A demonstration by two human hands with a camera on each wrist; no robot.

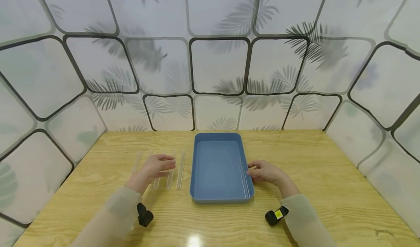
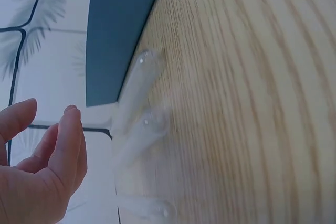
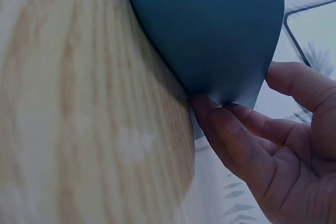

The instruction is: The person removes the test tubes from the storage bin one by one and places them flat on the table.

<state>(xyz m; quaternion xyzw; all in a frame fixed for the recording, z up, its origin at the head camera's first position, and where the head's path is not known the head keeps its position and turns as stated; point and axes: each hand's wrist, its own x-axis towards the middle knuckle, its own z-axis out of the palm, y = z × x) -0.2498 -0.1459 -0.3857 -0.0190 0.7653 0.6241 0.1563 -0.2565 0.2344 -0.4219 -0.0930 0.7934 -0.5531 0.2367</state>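
Observation:
My left hand hovers over several clear, round-ended tubes lying on the table, its fingers loosely bent and holding nothing. In the left wrist view the hand is apart from the tubes, which look blurred. A shallow blue tray sits to its right. My right hand grips the tray's right side; in the right wrist view, one digit is at the rim and other fingertips touch the outer wall. Inside the tray, clear tubing lies along the right wall.
The light wooden table carries the tray and the tubes. A patterned sheet hangs behind the table and along both sides. A black wrist device is on the left sleeve, another on the right.

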